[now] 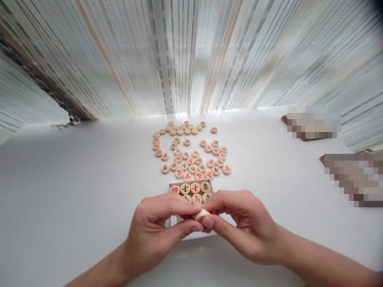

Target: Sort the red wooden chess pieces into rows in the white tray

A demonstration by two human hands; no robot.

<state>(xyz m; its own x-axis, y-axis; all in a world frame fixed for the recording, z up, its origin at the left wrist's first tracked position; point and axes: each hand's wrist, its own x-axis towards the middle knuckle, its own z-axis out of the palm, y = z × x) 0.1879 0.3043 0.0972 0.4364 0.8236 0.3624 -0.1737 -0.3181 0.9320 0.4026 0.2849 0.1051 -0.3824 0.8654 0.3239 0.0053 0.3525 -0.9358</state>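
Between the fingertips of both hands is one pale round xiangqi piece (201,215), its marked face not visible to me. My left hand (163,223) pinches it from the left, and my right hand (239,221) from the right. Just below and behind them lies a shallow open box (212,185), its near part largely covered by my hands. Rows of pieces lie face up in its far part, among them a red-marked piece (195,188) and a black-marked piece (185,188).
Beyond the box, many loose pieces (192,169) lie on the white table (89,179), some marked red, some black. A row of blank-faced pieces (180,131) sits farther back. Two pixelated brown objects (314,125) are at right. A striped curtain (179,59) hangs behind.
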